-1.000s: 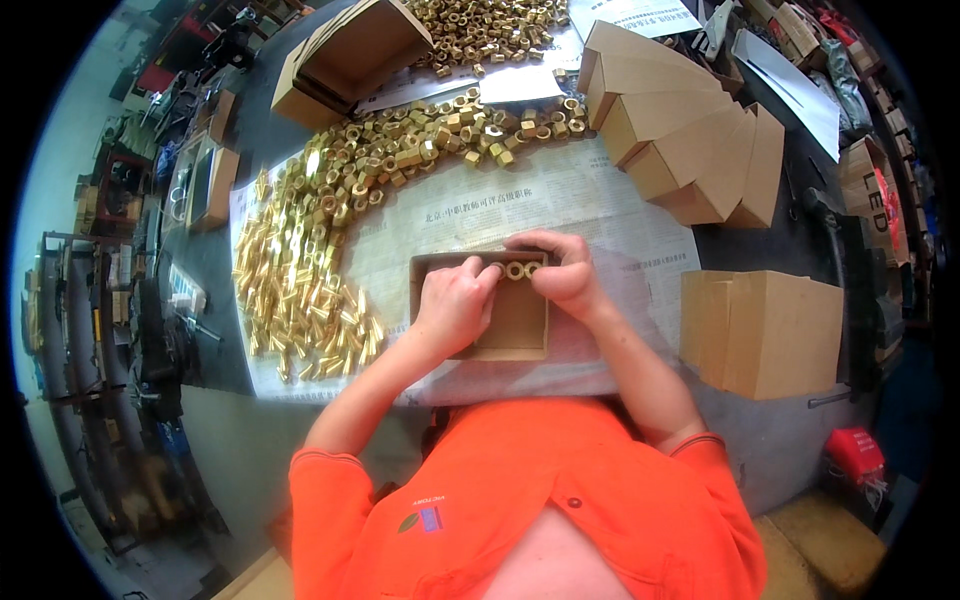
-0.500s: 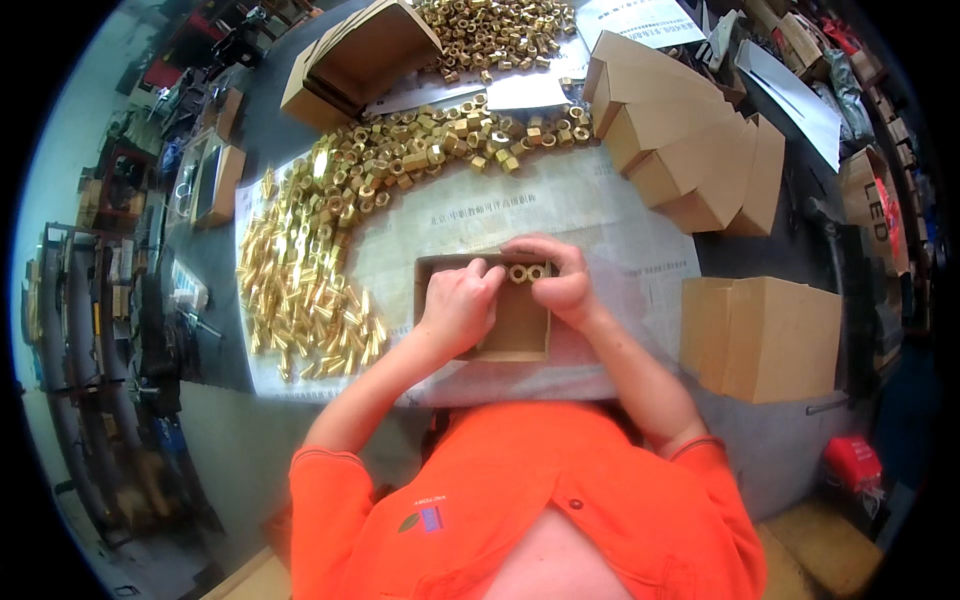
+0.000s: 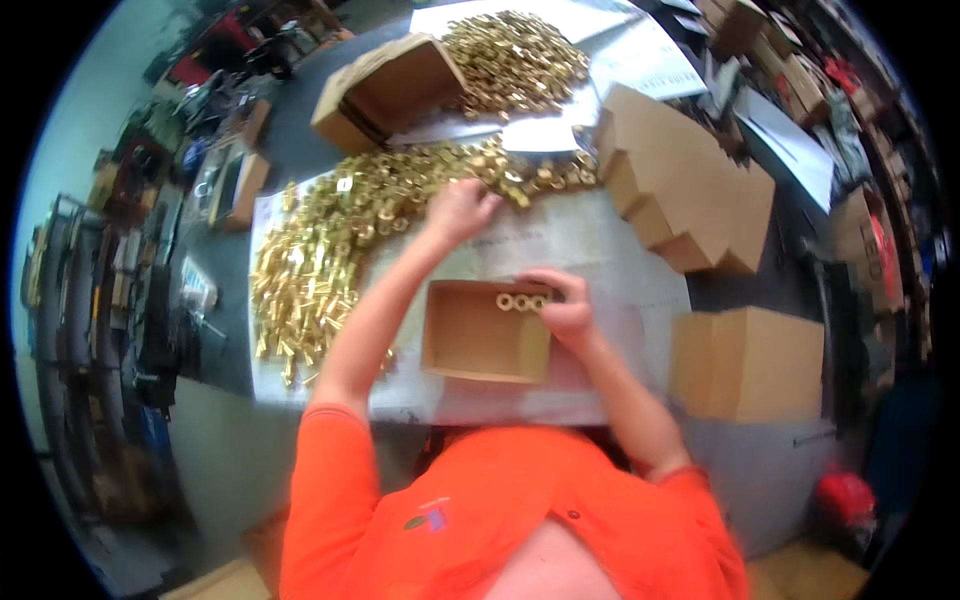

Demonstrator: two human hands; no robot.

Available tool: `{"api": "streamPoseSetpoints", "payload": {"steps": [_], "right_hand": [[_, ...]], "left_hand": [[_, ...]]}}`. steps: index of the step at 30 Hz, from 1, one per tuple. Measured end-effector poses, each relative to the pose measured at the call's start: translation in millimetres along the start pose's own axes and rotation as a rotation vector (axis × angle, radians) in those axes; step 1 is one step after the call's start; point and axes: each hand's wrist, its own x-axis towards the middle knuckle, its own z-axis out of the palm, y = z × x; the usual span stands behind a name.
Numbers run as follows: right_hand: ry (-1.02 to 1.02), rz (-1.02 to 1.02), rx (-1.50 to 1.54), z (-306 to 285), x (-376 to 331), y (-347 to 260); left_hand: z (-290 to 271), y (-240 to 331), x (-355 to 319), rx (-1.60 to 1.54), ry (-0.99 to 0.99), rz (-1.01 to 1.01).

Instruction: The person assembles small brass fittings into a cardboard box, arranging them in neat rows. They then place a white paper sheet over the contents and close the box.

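Note:
An open cardboard box lies in front of me on the paper sheet. Inside, along its far wall, is a short row of brass nuts. My right hand grips the box at its far right corner, fingers over the rim and thumb beside the row; it may cover more nuts. My left hand is at the near edge of a heap of brass hex nuts. Its fingers are curled and slightly blurred, their tips partly hidden, and what they hold does not show.
Golden tapered brass pieces spread at the left. Behind stand a tilted open box and another nut pile. Fanned cardboard boxes and a closed box are at the right. A white paper lies by the heap.
My left hand has left the box and moved away from me to the nut heap. The row inside shows one more nut. My right hand remains at the box's corner.

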Motion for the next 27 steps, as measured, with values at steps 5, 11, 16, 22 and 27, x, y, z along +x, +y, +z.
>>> {"api": "streamPoseSetpoints", "payload": {"steps": [5,11,16,22,27], "right_hand": [[0.007,0.054,0.036,-3,-1,-5],[-0.021,0.071,0.108,-3,1,-3],[0.001,0.077,-0.045,-8,2,-2],[0.031,0.042,0.022,-1,0,0],[0.023,0.05,-0.044,-3,-1,-5]], "left_hand": [[7,22,-6,-0.013,-0.038,0.029],[3,22,-10,0.141,-0.049,0.127],[-38,29,-41,0.071,0.035,0.18],[-84,56,-134,-0.186,-0.081,0.122],[-48,53,-149,0.129,-0.197,0.165]]}}
